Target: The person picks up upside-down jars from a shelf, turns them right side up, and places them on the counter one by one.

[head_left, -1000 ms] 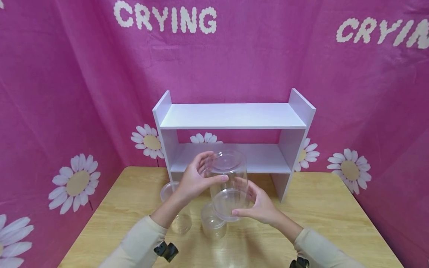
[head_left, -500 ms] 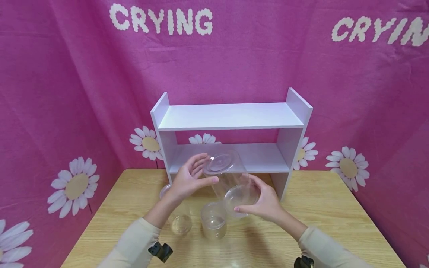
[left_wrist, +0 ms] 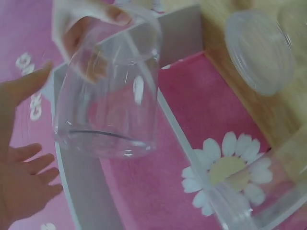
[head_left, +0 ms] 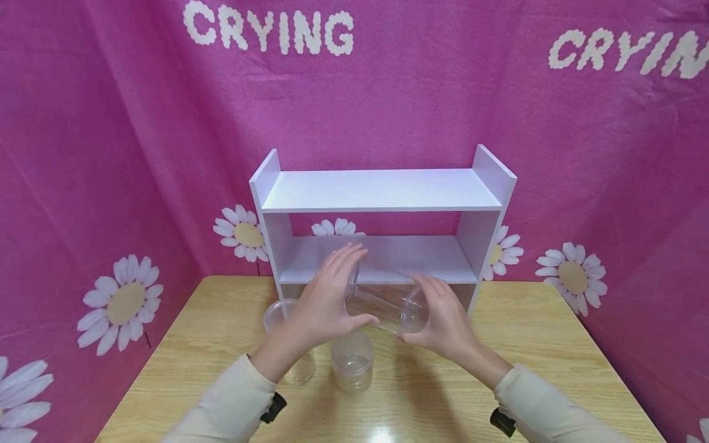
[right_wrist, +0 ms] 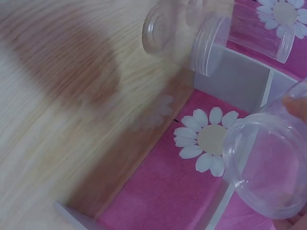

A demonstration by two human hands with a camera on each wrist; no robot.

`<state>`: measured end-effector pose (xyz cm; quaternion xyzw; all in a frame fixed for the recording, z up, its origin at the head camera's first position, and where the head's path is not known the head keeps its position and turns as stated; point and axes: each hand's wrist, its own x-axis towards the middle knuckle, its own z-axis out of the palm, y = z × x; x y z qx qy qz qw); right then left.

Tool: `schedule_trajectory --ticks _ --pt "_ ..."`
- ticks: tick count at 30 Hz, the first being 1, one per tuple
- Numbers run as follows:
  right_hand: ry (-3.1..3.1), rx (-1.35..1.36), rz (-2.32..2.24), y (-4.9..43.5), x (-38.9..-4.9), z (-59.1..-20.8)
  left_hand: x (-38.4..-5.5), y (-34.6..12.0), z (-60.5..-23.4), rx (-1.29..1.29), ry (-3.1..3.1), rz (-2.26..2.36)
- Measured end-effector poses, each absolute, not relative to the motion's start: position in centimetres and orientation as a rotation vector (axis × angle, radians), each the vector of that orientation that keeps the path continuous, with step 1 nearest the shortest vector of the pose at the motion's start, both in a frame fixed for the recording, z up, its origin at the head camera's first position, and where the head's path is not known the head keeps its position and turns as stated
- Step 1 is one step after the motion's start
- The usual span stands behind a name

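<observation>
A clear plastic jar [head_left: 382, 304] lies tilted on its side in mid-air, in front of the shelf unit's lower part. My right hand [head_left: 447, 317] grips its right end, fingers above and thumb below. By the jar's other end is my left hand [head_left: 332, 301], fingers stretched and thumb apart; the left wrist view shows a gap between these fingers and the jar. Below, on the table, stands a shorter clear jar [head_left: 352, 369]. To its left is a taller clear jar [head_left: 279, 312], partly hidden by my left forearm. The right wrist view shows the held jar's round rim [right_wrist: 235, 167].
A white two-level shelf unit [head_left: 382, 191] stands at the back of the wooden table [head_left: 526, 344]. Pink cloth [head_left: 415, 92] with daisies and lettering hangs behind it and at both sides.
The held jar has turned from nearly upright, base up, to lying sideways. My left hand has swung round, its fingers now pointing up and right. The jars on the table have stayed put.
</observation>
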<state>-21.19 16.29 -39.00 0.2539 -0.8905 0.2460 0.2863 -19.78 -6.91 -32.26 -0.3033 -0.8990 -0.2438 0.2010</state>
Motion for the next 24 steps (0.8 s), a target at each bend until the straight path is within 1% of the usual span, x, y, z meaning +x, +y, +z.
schedule_trajectory --ticks 5,12,17,24 --pt "-2.404 0.704 0.515 16.2 -21.0 -38.7 -19.6 -5.5 -33.0 -0.847 -2.585 -0.096" --pt "-2.363 0.767 0.415 15.6 -20.7 -38.5 -19.4 -3.6 -34.6 -0.782 -2.574 0.440" --pt "-2.298 0.789 0.395 15.2 -20.6 -38.5 -19.5 -3.3 -35.3 -0.738 -2.510 0.546" --pt "-2.264 0.829 0.380 15.0 -20.5 -38.5 -19.7 -3.7 -35.9 -0.749 -2.466 0.488"
